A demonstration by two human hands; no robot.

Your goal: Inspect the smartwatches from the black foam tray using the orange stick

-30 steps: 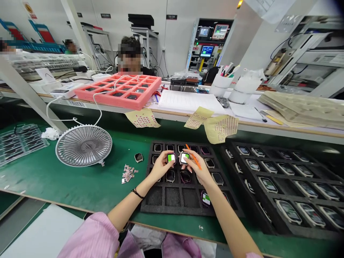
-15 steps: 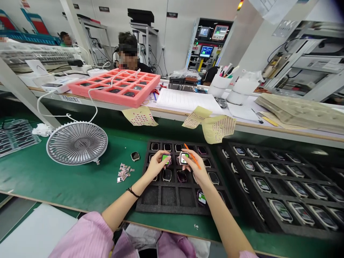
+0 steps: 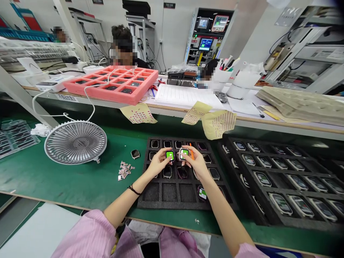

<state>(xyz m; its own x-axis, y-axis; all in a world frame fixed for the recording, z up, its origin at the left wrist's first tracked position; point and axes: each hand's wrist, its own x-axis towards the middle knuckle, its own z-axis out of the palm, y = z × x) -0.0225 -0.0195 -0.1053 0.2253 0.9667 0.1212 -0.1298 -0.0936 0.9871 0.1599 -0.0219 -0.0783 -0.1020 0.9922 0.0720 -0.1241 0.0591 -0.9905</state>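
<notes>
Orange stick (image 3: 191, 154) steeper, two handheld watches (image 3: 170, 155) (image 3: 184, 154)

We see green counter (image 3: 80, 186) | left edge: clear tray (image 3: 17, 138) | back left: fan (image 3: 75, 142) | centre: watch (image 3: 135, 154), small pieces (image 3: 125, 170) | front edge: foam tray (image 3: 169, 205) | right: tray stack (image 3: 279, 180)

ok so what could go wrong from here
The left hand and right hand hold lit watches close together over the foam tray, so they might knock or slip. The orange stick, also in the right hand, could scratch a screen. The loose watch lies on the bench near small pieces, so a stray sleeve might scatter them.
</notes>
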